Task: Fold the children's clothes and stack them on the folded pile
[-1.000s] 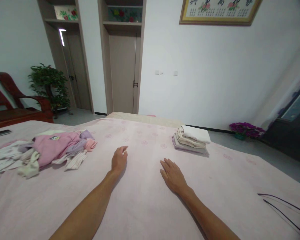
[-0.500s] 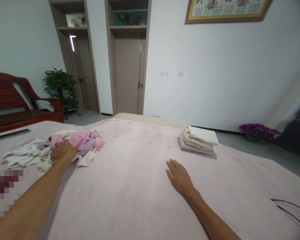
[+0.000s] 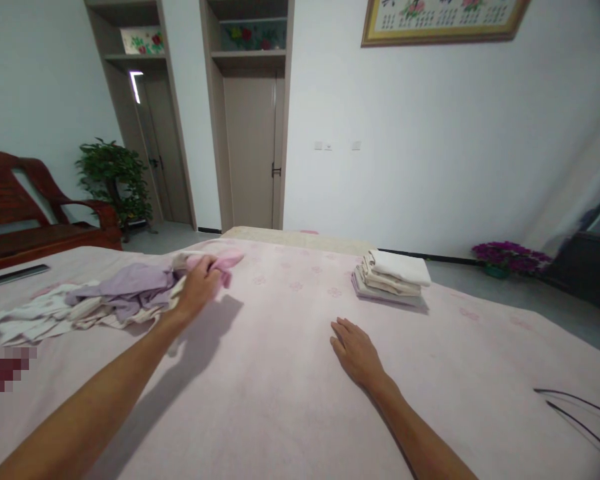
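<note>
My left hand (image 3: 199,285) is closed on a bunched pink garment (image 3: 225,263), lifted over the right end of a loose clothes pile (image 3: 130,290). Lilac, white and cream pieces lie tangled in that pile, and some pale cloth hangs beneath my left hand. What kind of garment I hold does not show. My right hand (image 3: 356,350) rests flat on the pink bedspread (image 3: 270,400), fingers stretched out, holding nothing. Beyond it, to the right, sits a neat stack of folded clothes (image 3: 393,273), white on top and lilac at the bottom.
A dark flat object (image 3: 15,276) lies at the left edge of the bedspread. Two thin black cords (image 3: 575,397) reach in at the right. Behind stand a wooden bench (image 3: 40,220), a leafy plant (image 3: 114,180), a door (image 3: 250,147) and purple flowers (image 3: 510,259).
My left hand has moved right and up from the pile, carrying the pink garment. Lilac cloth now shows where the pink one lay. My right hand stays in place; the view has shifted slightly.
</note>
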Available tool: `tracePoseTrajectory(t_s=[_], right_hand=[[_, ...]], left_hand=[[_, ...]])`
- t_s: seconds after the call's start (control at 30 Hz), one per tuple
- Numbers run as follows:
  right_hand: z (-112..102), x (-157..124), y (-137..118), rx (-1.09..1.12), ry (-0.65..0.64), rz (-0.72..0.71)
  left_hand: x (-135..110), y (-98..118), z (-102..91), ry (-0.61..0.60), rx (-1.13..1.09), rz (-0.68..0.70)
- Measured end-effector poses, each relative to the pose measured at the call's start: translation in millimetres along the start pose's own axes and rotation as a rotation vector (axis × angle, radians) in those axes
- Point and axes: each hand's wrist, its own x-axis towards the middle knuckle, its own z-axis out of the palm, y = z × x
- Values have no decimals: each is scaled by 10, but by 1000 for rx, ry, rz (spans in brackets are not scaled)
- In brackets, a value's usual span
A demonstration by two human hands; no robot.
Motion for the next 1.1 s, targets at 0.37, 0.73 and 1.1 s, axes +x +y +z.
tracePoseTrajectory(t_s=[0.37, 0.73, 1.1], right_hand=[[-97, 0, 220, 641, 294, 320], [-258, -30, -126, 37, 117, 19], [-305, -27, 197, 357, 481, 464]], left_hand=[[-1130, 241, 1194, -426, 218, 455], [-1139, -132, 1242, -376, 131, 304], [-1305, 74, 1097, -181, -378, 50]])
